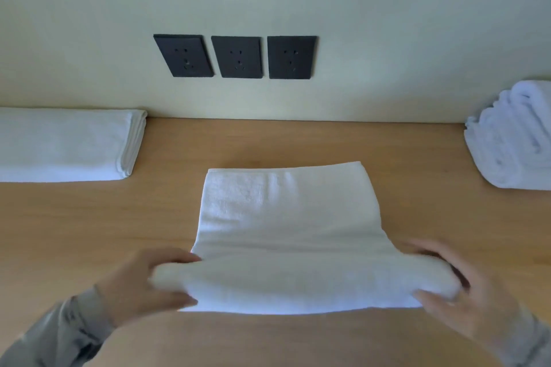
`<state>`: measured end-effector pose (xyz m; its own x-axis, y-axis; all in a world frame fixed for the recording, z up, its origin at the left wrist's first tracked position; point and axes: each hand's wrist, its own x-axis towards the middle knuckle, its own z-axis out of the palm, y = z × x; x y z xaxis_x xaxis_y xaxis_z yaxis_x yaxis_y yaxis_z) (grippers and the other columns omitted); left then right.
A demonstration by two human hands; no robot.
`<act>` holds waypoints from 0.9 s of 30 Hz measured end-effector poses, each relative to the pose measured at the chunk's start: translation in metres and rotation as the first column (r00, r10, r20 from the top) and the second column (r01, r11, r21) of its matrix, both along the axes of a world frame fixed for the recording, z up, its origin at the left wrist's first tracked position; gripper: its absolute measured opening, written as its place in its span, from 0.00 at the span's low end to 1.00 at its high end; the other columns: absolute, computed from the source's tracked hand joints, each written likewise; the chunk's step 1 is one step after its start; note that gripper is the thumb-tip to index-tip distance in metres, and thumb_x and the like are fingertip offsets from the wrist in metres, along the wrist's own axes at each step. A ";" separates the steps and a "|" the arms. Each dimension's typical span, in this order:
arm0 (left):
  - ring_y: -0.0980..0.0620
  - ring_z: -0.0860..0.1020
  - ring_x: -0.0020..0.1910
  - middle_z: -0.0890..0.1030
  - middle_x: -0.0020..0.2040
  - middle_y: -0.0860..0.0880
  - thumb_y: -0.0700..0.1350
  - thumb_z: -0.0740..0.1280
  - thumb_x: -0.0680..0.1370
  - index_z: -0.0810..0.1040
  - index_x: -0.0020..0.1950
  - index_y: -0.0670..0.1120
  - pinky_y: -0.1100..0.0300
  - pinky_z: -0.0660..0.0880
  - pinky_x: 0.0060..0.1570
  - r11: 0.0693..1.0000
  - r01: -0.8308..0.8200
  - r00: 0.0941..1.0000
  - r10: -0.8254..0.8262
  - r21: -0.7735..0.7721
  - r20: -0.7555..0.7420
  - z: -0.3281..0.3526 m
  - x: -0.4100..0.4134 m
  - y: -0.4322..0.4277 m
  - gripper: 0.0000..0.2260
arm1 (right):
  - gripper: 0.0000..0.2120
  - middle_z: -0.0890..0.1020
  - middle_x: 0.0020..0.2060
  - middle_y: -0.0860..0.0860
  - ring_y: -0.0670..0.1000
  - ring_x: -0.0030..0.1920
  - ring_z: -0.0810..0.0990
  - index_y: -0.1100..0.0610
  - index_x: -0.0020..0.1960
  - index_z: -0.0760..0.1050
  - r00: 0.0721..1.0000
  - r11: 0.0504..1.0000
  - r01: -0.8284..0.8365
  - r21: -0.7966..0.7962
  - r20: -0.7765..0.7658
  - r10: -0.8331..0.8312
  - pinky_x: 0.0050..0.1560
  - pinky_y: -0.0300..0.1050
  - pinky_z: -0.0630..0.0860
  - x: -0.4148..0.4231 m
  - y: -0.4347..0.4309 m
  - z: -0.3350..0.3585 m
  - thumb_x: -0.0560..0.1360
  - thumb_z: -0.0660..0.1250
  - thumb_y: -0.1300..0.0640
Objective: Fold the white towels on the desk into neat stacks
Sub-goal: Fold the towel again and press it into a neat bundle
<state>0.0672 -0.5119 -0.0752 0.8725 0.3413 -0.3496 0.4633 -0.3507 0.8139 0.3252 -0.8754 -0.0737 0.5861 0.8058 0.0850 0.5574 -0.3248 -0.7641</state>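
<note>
A white towel (283, 211) lies folded into a strip in the middle of the wooden desk (417, 217). Its near end is lifted and curled over into a thick fold. My left hand (140, 286) grips the left end of that fold, fingers over the top and thumb below. My right hand (459, 286) grips the right end the same way. A flat folded stack of white towels (65, 144) lies at the far left against the wall. A pile of rolled white towels (515, 137) sits at the far right.
Three black wall sockets (237, 56) sit on the pale wall just above the desk's back edge. Bare wood shows between the middle towel and each side pile, and along the near edge of the desk.
</note>
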 end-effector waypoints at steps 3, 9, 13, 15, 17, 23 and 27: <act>0.56 0.80 0.36 0.84 0.38 0.51 0.51 0.76 0.55 0.82 0.44 0.49 0.67 0.76 0.34 0.962 -0.256 0.960 0.264 -0.091 0.090 0.003 0.035 0.020 0.19 | 0.23 0.82 0.47 0.43 0.41 0.46 0.80 0.44 0.53 0.76 0.930 0.959 0.248 0.139 -0.310 -0.196 0.43 0.35 0.78 0.027 0.034 0.002 0.62 0.78 0.58; 0.49 0.72 0.35 0.74 0.34 0.49 0.62 0.62 0.75 0.75 0.37 0.45 0.59 0.66 0.33 0.708 -0.705 0.709 0.705 0.047 0.014 -0.043 0.120 0.038 0.20 | 0.03 0.78 0.41 0.43 0.35 0.36 0.78 0.45 0.48 0.72 0.745 0.794 0.600 0.095 -0.428 -0.512 0.35 0.36 0.72 0.079 0.116 -0.040 0.76 0.65 0.52; 0.38 0.73 0.49 0.76 0.47 0.37 0.63 0.55 0.77 0.76 0.54 0.38 0.53 0.64 0.46 0.685 -0.690 0.693 0.719 0.233 -0.060 -0.076 0.140 0.051 0.28 | 0.10 0.75 0.40 0.45 0.48 0.41 0.76 0.52 0.52 0.67 0.757 0.814 0.578 -0.065 -0.330 -0.564 0.42 0.41 0.68 0.106 0.148 -0.067 0.76 0.64 0.49; 0.37 0.72 0.49 0.77 0.50 0.33 0.61 0.54 0.78 0.75 0.57 0.37 0.53 0.63 0.45 0.694 -0.663 0.704 0.706 0.281 -0.078 -0.088 0.142 0.055 0.28 | 0.14 0.77 0.43 0.51 0.54 0.45 0.76 0.56 0.54 0.68 0.761 0.821 0.548 -0.162 -0.310 -0.569 0.48 0.43 0.68 0.113 0.157 -0.078 0.76 0.63 0.48; 0.40 0.71 0.45 0.77 0.50 0.33 0.60 0.53 0.79 0.76 0.57 0.38 0.53 0.63 0.45 0.704 -0.646 0.718 0.692 0.296 -0.078 -0.097 0.144 0.057 0.27 | 0.19 0.77 0.49 0.55 0.56 0.49 0.76 0.60 0.58 0.68 0.767 0.807 0.526 -0.268 -0.260 -0.586 0.51 0.45 0.68 0.116 0.161 -0.086 0.77 0.62 0.46; 0.43 0.68 0.40 0.71 0.32 0.46 0.59 0.54 0.79 0.77 0.45 0.39 0.54 0.63 0.41 0.691 -0.649 0.715 0.697 0.320 -0.056 -0.113 0.148 0.062 0.25 | 0.26 0.76 0.55 0.64 0.64 0.56 0.74 0.62 0.65 0.65 0.762 0.702 0.541 -0.463 -0.085 -0.643 0.55 0.49 0.69 0.122 0.174 -0.098 0.77 0.59 0.42; 0.42 0.68 0.40 0.75 0.39 0.38 0.56 0.52 0.81 0.75 0.45 0.37 0.54 0.63 0.42 0.701 -0.624 0.718 0.689 0.347 -0.100 -0.112 0.153 0.063 0.24 | 0.26 0.76 0.46 0.64 0.64 0.49 0.76 0.62 0.63 0.64 0.751 0.627 0.576 -0.525 0.038 -0.659 0.45 0.49 0.68 0.124 0.182 -0.104 0.78 0.55 0.41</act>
